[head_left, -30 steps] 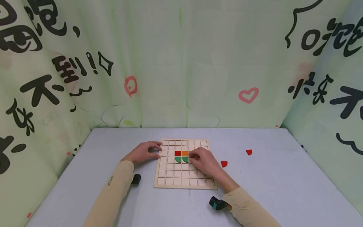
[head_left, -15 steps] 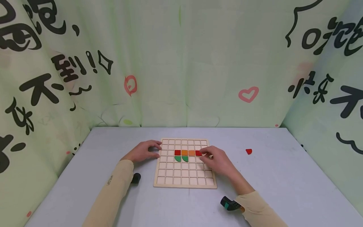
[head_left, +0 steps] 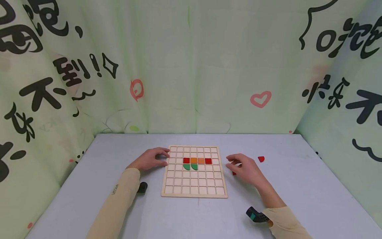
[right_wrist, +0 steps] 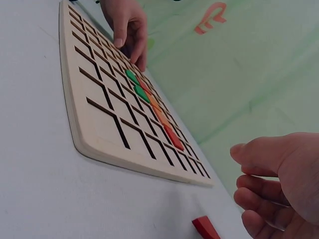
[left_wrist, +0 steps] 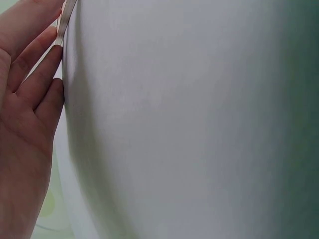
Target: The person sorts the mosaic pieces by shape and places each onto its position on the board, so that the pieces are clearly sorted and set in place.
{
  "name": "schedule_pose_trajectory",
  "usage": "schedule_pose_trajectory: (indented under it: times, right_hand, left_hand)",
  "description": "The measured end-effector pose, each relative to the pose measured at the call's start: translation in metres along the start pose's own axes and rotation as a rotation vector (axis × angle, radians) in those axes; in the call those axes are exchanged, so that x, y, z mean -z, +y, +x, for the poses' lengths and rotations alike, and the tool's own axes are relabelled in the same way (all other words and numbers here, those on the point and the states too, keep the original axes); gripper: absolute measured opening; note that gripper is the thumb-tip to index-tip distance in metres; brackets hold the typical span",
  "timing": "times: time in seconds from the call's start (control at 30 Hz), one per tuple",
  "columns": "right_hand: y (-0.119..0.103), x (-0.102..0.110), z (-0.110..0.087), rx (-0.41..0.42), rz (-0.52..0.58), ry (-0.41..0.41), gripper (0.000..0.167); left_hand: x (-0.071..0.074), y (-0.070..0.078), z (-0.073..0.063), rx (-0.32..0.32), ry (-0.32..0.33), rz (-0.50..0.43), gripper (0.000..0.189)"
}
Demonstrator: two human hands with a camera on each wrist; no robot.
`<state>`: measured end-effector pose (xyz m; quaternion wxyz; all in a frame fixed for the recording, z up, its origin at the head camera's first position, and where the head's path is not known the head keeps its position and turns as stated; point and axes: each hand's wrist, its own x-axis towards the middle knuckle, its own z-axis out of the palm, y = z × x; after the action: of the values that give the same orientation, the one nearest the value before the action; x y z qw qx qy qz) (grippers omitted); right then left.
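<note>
A wooden grid board (head_left: 194, 182) lies on the table. One row of it carries a red square tile (head_left: 186, 160), two orange tiles (head_left: 201, 161) and another red square tile (head_left: 208, 161). Two green quarter-round tiles (head_left: 194, 167) sit just below the left part of that row. My left hand (head_left: 150, 158) rests its fingertips against the board's left edge; in the left wrist view its fingers (left_wrist: 47, 69) are nearly straight. Right of the board, my right hand (head_left: 246, 168) hovers with loosely bent fingers, holding nothing. Below it lies a red rounded piece (right_wrist: 206, 228), mostly hidden in the head view.
Farther right on the white table (head_left: 286, 186) lies a second red rounded piece (head_left: 261, 159). A printed curtain (head_left: 197, 73) hangs behind the table and along both sides. Black wrist devices (head_left: 256, 215) sit under both forearms.
My right hand has moved right, off the board to the red piece beside it. An orange tile and a red square tile now show in the row where it was. The left hand stays put.
</note>
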<state>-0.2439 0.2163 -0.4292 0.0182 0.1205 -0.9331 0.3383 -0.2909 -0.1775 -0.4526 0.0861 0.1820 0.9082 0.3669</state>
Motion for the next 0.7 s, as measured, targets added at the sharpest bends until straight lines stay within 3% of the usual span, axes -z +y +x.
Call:
schedule_pose_trajectory:
  times: [0.43, 0.7]
  right_hand:
    - [0.027, 0.024, -0.014, -0.049, -0.039, 0.017, 0.039]
    - [0.035, 0.025, -0.014, -0.039, -0.036, 0.015, 0.038]
  left_hand:
    - [-0.002, 0.000, 0.001, 0.019, 0.001, -0.006, 0.026]
    - [-0.002, 0.000, 0.001, 0.024, 0.000, 0.002, 0.027]
